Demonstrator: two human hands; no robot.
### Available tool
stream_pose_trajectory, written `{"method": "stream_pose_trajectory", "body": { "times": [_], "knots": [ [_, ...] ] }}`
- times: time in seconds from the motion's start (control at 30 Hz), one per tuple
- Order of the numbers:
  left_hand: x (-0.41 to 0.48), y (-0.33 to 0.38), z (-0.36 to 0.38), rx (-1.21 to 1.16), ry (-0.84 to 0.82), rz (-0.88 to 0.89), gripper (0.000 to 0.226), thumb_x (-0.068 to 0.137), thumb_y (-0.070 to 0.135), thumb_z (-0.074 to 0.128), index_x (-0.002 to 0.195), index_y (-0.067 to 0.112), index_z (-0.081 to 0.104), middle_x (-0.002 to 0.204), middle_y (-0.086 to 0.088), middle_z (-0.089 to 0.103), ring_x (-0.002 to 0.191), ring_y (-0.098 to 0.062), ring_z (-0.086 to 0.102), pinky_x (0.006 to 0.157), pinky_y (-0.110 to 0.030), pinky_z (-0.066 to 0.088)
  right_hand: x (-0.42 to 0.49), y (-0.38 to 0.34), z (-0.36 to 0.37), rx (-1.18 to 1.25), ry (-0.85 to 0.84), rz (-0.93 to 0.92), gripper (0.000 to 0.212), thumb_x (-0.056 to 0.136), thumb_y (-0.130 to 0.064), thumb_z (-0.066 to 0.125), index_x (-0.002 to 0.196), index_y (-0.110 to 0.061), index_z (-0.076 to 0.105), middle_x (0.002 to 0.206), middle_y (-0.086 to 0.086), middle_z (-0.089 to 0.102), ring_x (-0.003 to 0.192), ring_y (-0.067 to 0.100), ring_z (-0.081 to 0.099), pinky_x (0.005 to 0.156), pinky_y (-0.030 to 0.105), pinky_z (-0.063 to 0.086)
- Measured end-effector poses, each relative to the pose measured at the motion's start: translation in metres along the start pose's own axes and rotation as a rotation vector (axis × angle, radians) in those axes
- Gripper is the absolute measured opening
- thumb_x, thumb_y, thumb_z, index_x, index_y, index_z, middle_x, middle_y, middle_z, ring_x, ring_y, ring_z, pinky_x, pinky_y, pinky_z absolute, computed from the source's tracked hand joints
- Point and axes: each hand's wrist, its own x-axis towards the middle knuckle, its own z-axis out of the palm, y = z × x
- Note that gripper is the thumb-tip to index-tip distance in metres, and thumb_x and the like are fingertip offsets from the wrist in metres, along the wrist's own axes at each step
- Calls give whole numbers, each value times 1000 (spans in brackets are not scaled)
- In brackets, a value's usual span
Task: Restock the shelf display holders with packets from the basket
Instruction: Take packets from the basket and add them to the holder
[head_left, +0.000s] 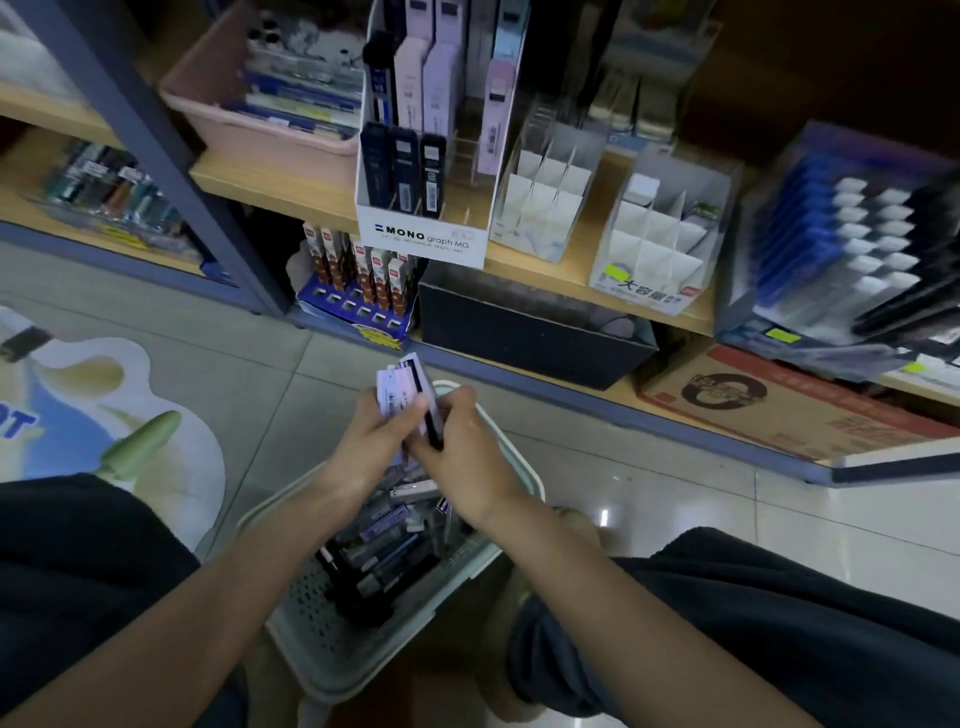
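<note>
tiled floor, shelf w/ mono holder; l grip, r grip tight on packets over basket

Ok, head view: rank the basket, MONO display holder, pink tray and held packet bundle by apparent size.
1. basket, though it is nearest the camera.
2-3. MONO display holder and pink tray: too alike to rank, and the tray is partly cut off.
4. packet bundle, smallest.

A pink tub of stationery sits upper left; lower down, a black bin stands beside a printed cardboard box. A colourful decal lies on the floor.
</note>
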Motion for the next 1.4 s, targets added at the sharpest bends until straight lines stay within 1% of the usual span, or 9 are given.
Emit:
{"method": "stream_pose_trajectory", "body": {
  "times": [0.07,0.33,0.57,0.73,0.93,1.0,1.17,1.27,1.4],
  "knots": [
    [-4,4,0,-1,-53,14,26,92,21,58,111,5,53,96,-16,65,85,-25,61,71,-31,50,-5,-6,-11,-89,15,-56,30,90,-24,60,94,-13,33,89,6,53,76,18,52,63,30,39],
    [-30,30,8,-124,-49,103,22,93,26,54,107,9,57,81,0,65,65,-4,60,59,-17,45,-34,-42,-44,-309,-1,-274,20,96,-25,50,96,-12,35,95,9,56,82,21,56,71,39,48],
    [-50,62,-10,-79,-185,198,26,94,24,51,115,10,57,99,-4,71,88,-16,68,75,-26,55,-47,-72,-66,-60,20,-200,20,86,-21,67,98,-18,51,92,-5,66,87,7,64,81,28,53],
    [-65,95,-18,21,-234,350,14,94,20,48,106,22,57,82,16,70,77,2,64,68,-11,47,-51,-95,-83,11,-100,-185,40,78,-16,75,110,-28,54,87,-2,70,84,11,67,85,21,51],
    [-72,124,-25,26,-324,358,21,92,24,48,96,7,60,71,0,65,63,-9,58,54,-19,44,-49,-117,-92,147,-219,-176,12,92,-11,54,103,-13,50,85,2,62,70,7,64,74,20,55],
    [-66,133,-28,13,-321,350,27,92,23,48,103,2,60,80,-10,66,68,-15,57,55,-20,43,-42,-121,-94,269,-157,-116,1,96,-9,47,96,-9,46,81,2,59,65,5,63,68,16,53],
    [-42,154,-32,-26,-300,288,25,95,26,48,111,11,59,82,0,68,68,-9,60,71,-30,46,-8,-123,-109,120,152,-65,39,100,-39,31,71,-14,38,57,1,38,53,13,39,59,22,40],
    [-27,160,-31,-22,-272,284,21,96,26,47,105,10,58,79,-1,64,52,-3,54,63,-23,45,18,-125,-120,86,249,-37,44,99,-49,17,69,-24,37,57,1,29,51,14,30,49,19,32],
    [-10,165,-24,-69,-244,286,12,97,22,46,93,16,56,77,-1,61,51,-2,53,51,-16,43,53,-121,-138,220,372,-38,34,101,-38,31,79,-17,45,67,-2,46,62,11,44,65,23,39]
  ]
}}
